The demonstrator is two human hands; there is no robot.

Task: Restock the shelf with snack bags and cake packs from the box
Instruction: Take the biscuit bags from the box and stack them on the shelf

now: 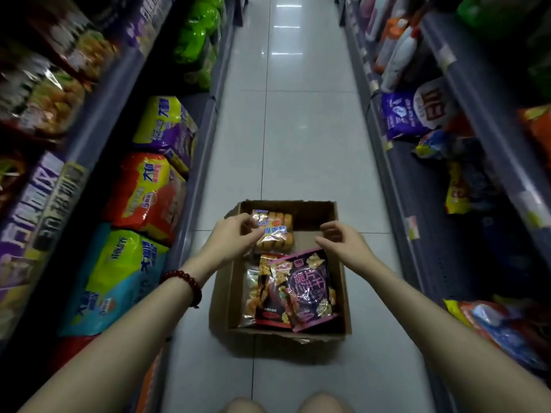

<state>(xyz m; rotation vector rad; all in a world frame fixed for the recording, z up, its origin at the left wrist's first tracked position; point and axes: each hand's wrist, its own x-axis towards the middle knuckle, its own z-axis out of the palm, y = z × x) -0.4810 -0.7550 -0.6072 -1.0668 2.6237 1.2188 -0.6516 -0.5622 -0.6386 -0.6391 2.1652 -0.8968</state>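
An open cardboard box sits on the tiled aisle floor in front of me. At its far end lies a clear cake pack of golden cakes. My left hand has its fingers on the pack's left edge. My right hand hovers over the box's bare far right part, fingers curled and apart, holding nothing. Nearer to me in the box lie a purple snack bag and, partly under it, a red and clear snack bag.
The left shelf holds large noodle packs in yellow-purple, red and green-blue. The right shelf holds scattered bags and bottles, with bare grey shelf between them. My knees show at the bottom edge.
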